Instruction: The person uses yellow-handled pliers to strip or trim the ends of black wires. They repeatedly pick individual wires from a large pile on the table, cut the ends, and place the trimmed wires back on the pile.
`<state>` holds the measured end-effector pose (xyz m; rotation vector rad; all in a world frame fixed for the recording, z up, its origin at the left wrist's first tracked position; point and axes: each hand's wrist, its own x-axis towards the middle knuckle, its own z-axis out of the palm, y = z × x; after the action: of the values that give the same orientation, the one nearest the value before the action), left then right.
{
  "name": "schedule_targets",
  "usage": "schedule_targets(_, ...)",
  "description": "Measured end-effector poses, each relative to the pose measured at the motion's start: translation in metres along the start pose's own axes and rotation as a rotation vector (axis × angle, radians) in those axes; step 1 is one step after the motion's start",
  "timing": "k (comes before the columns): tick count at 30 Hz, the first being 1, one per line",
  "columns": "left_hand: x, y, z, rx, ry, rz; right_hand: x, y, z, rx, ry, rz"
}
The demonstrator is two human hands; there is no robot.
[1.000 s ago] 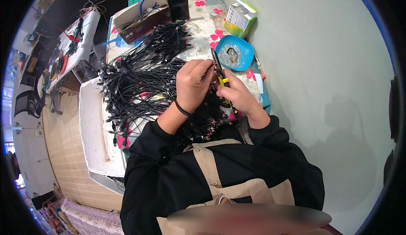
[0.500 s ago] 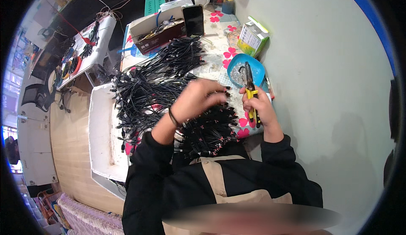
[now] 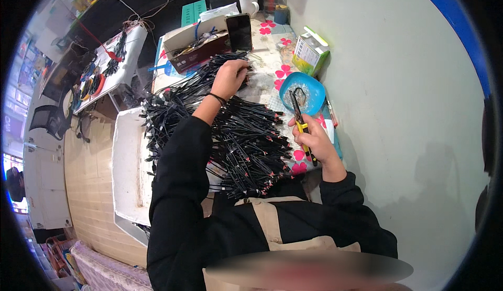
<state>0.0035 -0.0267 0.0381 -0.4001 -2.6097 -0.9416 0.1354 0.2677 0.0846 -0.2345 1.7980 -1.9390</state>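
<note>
Since the right hand [image 3: 317,139] grips yellow-and-black pliers [image 3: 299,121], apparently only the left hand [image 3: 227,80] is free among the black cables [image 3: 249,136], its own hold impossible to tell

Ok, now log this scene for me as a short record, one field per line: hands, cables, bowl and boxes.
Left hand: at the far bunch of black cables; whether the left hand grips one is unclear
Right hand: the right hand holds yellow-and-black pliers
Cables: many, spread in bunches on a flowered tablecloth
Bowl: blue bowl, small clear bits inside
Boxes: green-and-white carton beyond the bowl; open dark box beyond the cables
</note>
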Motion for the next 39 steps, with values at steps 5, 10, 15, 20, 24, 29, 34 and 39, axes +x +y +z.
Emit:
schedule_targets(5, -0.026, 0.049, -0.046, -0.560, 0.023, -0.099, 0.009, -0.012, 0.008, 0.000, -0.088, -0.032)
schedule_targets(10, -0.077, 0.110, -0.067, -0.307, 0.007, -0.015, 0.013, -0.024, 0.026, 0.004, -0.159, -0.022)
schedule_targets(15, -0.091, 0.136, -0.063, -0.279, 0.046, 0.030, 0.015, -0.032, 0.040, -0.106, -0.203, -0.047)
schedule_targets(20, -0.092, 0.140, -0.056, -0.352, 0.008, 0.016, 0.013, -0.036, 0.041, -0.116, -0.207, -0.026)
schedule_targets(24, -0.092, 0.145, -0.051, -0.480, 0.010, 0.062, 0.013, -0.033, 0.042, -0.071, -0.192, -0.055)
schedule_targets(29, -0.090, 0.143, -0.054, -0.465, -0.031, 0.026, 0.012, -0.033, 0.037, -0.120, -0.219, -0.072)
schedule_targets(34, -0.088, 0.141, -0.054, -0.528, -0.063, -0.009, 0.013, -0.031, 0.035, -0.215, -0.207, -0.070)
schedule_targets(39, -0.088, 0.140, -0.051, -0.536, -0.087, -0.033, 0.013, -0.027, 0.032, -0.289, -0.169, -0.093)
